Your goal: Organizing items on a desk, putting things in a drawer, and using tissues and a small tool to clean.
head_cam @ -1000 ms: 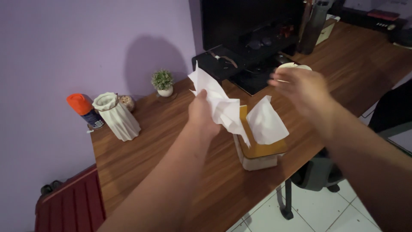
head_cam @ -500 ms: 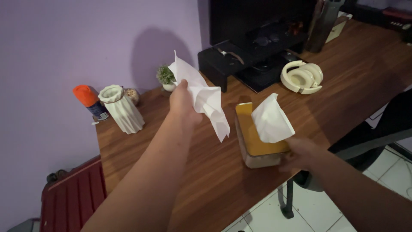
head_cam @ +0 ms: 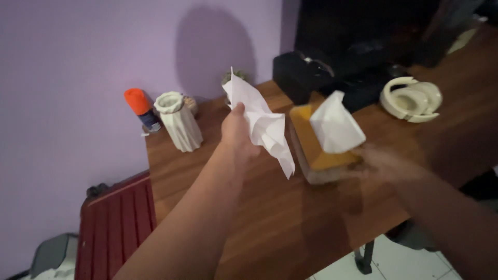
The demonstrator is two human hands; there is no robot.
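Observation:
My left hand (head_cam: pixel 237 132) is raised over the wooden desk (head_cam: pixel 270 218) and grips a crumpled white tissue (head_cam: pixel 262 124) that hangs down from it. Just to its right stands a tissue box (head_cam: pixel 317 155) with a yellow top, a fresh white tissue (head_cam: pixel 337 127) sticking up out of it. My right hand (head_cam: pixel 386 165), blurred by motion, is at the right side of the box. Whether it touches or grips the box is unclear.
At the desk's back left stand a ribbed white vase (head_cam: pixel 179 122) and a spray can with an orange cap (head_cam: pixel 140 108). Cream headphones (head_cam: pixel 412 98) lie at the right, by a dark monitor stand (head_cam: pixel 311 72). A dark red suitcase (head_cam: pixel 116 223) stands by the purple wall.
My view has swung left, so everything sits further right in the frame. My right hand dropped from near the headphones to the box's right side. The left hand still holds the tissue.

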